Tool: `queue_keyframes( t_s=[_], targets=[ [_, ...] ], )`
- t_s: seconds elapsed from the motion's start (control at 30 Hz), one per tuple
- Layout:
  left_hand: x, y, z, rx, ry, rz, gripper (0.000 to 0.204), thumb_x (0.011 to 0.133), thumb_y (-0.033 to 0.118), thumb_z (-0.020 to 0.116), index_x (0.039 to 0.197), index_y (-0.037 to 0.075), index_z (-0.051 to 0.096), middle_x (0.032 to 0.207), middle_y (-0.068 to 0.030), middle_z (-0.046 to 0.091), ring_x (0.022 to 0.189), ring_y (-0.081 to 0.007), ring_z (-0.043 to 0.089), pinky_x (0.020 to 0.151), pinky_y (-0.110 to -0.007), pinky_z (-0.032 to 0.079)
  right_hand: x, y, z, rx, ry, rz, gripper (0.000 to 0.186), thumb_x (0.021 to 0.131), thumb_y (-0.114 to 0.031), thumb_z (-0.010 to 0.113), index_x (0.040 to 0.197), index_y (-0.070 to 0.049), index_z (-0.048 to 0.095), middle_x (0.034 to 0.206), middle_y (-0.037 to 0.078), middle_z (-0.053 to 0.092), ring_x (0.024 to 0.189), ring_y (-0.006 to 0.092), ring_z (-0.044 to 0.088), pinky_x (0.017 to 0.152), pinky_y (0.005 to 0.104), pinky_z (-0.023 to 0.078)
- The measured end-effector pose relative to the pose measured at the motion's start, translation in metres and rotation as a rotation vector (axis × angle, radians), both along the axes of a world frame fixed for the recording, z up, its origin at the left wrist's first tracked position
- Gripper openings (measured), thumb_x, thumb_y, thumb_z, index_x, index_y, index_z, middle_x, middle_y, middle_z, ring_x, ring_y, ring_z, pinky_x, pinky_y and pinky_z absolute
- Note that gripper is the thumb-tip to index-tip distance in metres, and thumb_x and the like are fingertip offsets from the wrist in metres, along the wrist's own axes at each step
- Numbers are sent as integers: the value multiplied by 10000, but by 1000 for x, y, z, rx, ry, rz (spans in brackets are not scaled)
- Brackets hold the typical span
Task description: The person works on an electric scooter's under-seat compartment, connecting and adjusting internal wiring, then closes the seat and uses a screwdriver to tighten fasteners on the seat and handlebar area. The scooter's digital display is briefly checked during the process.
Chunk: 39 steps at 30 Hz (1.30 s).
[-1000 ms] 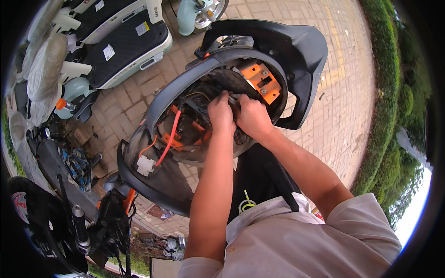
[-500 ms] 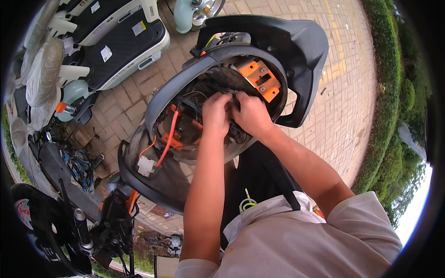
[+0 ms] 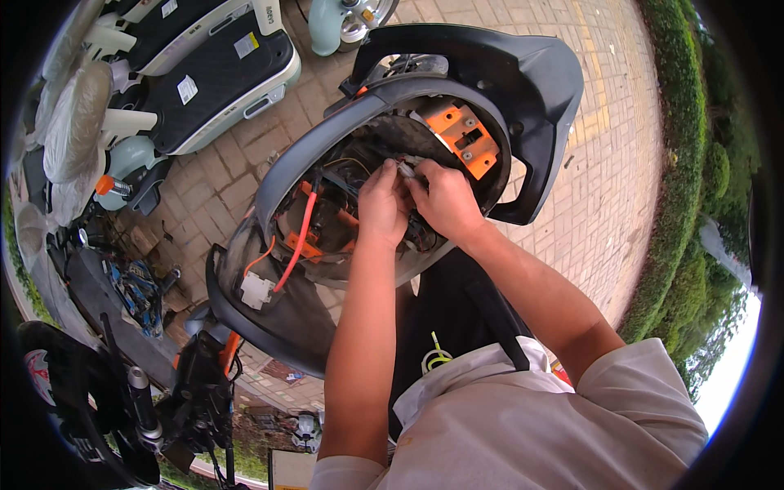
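Observation:
Both hands are inside the opened body of an electric scooter (image 3: 282, 175), pinching a small pale wire connector (image 3: 406, 169) between them. My left hand (image 3: 383, 204) has thumb and fingertips on its near side. From the right, my right hand (image 3: 447, 198) grips its other end with curled fingers. Dark wires run around and beneath the hands, partly hidden by them. An orange metal bracket (image 3: 463, 140) with bolts lies just beyond my right hand. Left of my left hand, a thick red cable (image 3: 300, 241) leads out to a white plug (image 3: 256, 291) resting on the scooter's dark body.
A black rear rack (image 3: 523, 73) sticks out at the scooter's far end. Several pale scooters, one with a black footboard (image 3: 208, 73), stand at the upper left. Black handlebars (image 3: 143, 408) are at the lower left. Brick paving (image 3: 608, 163) runs along a hedge (image 3: 682, 122).
My fingers have shifted slightly, and the pale connector between them shows more clearly. Both hands stay in nearly the same place. The view has moved a little.

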State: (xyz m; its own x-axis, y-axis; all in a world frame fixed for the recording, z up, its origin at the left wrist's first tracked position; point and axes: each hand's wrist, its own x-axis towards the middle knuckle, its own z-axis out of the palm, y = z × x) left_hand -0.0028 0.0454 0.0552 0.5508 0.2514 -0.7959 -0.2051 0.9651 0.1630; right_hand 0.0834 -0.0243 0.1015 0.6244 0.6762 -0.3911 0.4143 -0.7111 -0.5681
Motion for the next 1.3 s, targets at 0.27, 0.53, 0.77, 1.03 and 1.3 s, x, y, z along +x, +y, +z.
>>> queue_keyframes(
  t_s=[0.27,0.53,0.77,1.03,1.3],
  targets=[
    [-5,-6,-8,114,14,-51,231,1020,264,543,1100,64,627,928,10,620,783,-97,585,636,-278,512,-2,2,-1,-16,-9,23,150,835,-99,673,885,37,632,751,258,646,736,438,647,657,469,528],
    [-3,-11,-6,116,50,-33,115,978,166,566,966,67,622,830,24,578,724,-69,530,574,-245,429,-1,2,-2,-107,-55,82,153,843,-125,644,863,21,605,744,261,648,736,447,643,673,495,535],
    [12,-19,-2,245,138,5,114,896,50,510,827,51,601,772,14,554,685,-81,484,613,-252,396,-4,-2,-8,-70,-118,118,151,824,-110,636,876,20,582,797,251,664,747,443,649,677,499,535],
    [9,-19,-4,1,65,117,146,945,104,498,912,38,624,859,-16,622,760,-124,577,687,-273,475,-3,-1,-7,-108,-95,118,138,830,-103,631,865,21,581,777,254,661,747,447,649,682,495,540],
    [2,-24,-6,60,64,36,265,1048,250,466,1093,36,615,998,-20,628,900,-134,582,787,-291,489,-7,3,-9,-127,-62,80,172,846,-138,642,875,25,595,768,264,654,749,444,650,688,495,537]
  ],
)
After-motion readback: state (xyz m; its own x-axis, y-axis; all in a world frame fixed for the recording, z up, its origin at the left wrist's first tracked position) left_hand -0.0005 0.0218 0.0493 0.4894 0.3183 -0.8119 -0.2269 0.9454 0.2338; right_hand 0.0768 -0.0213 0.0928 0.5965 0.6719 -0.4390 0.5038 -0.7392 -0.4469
